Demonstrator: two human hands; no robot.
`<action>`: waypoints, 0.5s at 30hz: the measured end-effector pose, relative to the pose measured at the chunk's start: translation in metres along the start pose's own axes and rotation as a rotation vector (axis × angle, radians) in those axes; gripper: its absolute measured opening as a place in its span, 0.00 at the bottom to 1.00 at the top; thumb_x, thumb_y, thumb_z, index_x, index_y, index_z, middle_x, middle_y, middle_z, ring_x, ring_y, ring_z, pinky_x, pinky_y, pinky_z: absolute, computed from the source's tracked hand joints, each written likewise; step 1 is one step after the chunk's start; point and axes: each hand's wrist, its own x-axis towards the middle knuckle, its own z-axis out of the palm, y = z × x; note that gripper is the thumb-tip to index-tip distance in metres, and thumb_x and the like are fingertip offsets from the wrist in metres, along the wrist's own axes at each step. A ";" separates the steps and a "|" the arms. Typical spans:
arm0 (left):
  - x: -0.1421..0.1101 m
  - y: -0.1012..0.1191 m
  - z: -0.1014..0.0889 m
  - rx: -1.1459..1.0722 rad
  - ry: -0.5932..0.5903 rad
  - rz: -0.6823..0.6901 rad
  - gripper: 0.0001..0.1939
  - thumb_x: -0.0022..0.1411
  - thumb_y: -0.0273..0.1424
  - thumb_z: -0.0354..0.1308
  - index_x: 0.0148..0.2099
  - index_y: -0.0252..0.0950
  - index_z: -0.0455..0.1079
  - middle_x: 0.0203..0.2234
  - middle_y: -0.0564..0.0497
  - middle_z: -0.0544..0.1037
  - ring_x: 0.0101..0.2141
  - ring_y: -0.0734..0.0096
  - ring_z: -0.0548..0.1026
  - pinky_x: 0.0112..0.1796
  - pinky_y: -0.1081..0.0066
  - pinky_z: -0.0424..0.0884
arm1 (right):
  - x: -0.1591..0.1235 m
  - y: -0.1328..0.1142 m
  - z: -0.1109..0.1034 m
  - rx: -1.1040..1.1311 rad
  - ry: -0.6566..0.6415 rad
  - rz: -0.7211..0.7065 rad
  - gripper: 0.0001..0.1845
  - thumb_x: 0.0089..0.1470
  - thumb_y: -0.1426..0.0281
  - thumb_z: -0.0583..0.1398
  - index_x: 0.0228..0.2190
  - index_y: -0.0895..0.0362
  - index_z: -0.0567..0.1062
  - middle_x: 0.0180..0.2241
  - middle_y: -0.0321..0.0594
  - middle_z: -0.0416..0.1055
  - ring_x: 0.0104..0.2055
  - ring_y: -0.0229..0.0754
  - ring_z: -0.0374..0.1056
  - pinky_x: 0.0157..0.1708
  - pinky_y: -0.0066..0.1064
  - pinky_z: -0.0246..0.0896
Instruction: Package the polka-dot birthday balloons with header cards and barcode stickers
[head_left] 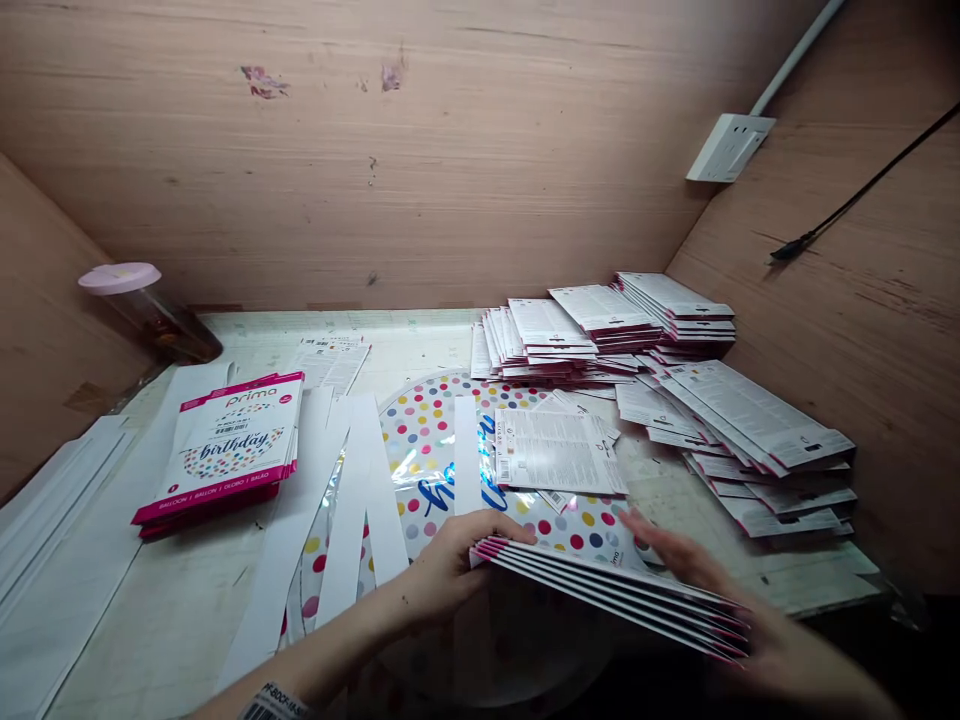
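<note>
Both hands grip a fanned stack of flat balloon packs (615,592) with pink edges, held just above the table's near edge. My left hand (448,570) closes on the stack's left end, thumb on top. My right hand (705,580) holds the right side, fingers over the top and partly blurred. Under the stack lies a round foil balloon (427,440) with coloured dots and blue lettering. A single pack lies back side up (556,452) on the balloon.
A pile of pink "birthday" packs (229,450) sits at the left. Long white paper strips (352,500) lie across the balloon and table. Heaps of packs, backs up, fill the back (600,330) and right (757,440). A pink-lidded jar (146,310) stands far left. Wooden walls enclose the bench.
</note>
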 end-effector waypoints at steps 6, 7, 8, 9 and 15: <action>-0.013 0.018 -0.009 -0.018 0.251 -0.138 0.10 0.63 0.34 0.59 0.45 0.35 0.68 0.39 0.46 0.76 0.40 0.61 0.75 0.44 0.63 0.72 | 0.031 0.005 0.090 0.138 0.604 -0.010 0.18 0.52 0.57 0.64 0.41 0.54 0.78 0.41 0.48 0.78 0.45 0.55 0.74 0.45 0.44 0.72; -0.019 0.023 -0.014 -0.044 0.286 -0.188 0.12 0.62 0.35 0.60 0.46 0.36 0.67 0.39 0.46 0.77 0.40 0.61 0.75 0.43 0.63 0.72 | 0.041 -0.002 0.094 0.169 0.583 0.039 0.20 0.49 0.55 0.66 0.40 0.56 0.78 0.38 0.47 0.79 0.41 0.55 0.75 0.43 0.43 0.73; -0.027 0.027 -0.021 -0.089 0.333 -0.237 0.14 0.61 0.35 0.61 0.47 0.36 0.67 0.39 0.47 0.77 0.41 0.61 0.76 0.44 0.63 0.72 | 0.053 -0.010 0.095 0.194 0.524 0.065 0.23 0.48 0.53 0.66 0.40 0.57 0.78 0.36 0.47 0.79 0.39 0.54 0.76 0.41 0.43 0.74; -0.035 0.030 -0.028 -0.142 0.394 -0.282 0.17 0.60 0.36 0.62 0.49 0.36 0.66 0.40 0.47 0.78 0.42 0.60 0.76 0.45 0.62 0.73 | 0.066 -0.017 0.095 0.211 0.436 0.063 0.27 0.47 0.49 0.65 0.41 0.57 0.77 0.36 0.47 0.79 0.39 0.54 0.75 0.41 0.42 0.74; -0.079 0.017 -0.060 -0.239 0.615 -0.354 0.26 0.56 0.40 0.66 0.52 0.35 0.64 0.44 0.44 0.79 0.47 0.56 0.76 0.47 0.60 0.72 | 0.134 -0.027 0.077 0.249 0.229 -0.020 0.44 0.52 0.35 0.44 0.50 0.54 0.73 0.54 0.51 0.70 0.59 0.56 0.63 0.59 0.52 0.56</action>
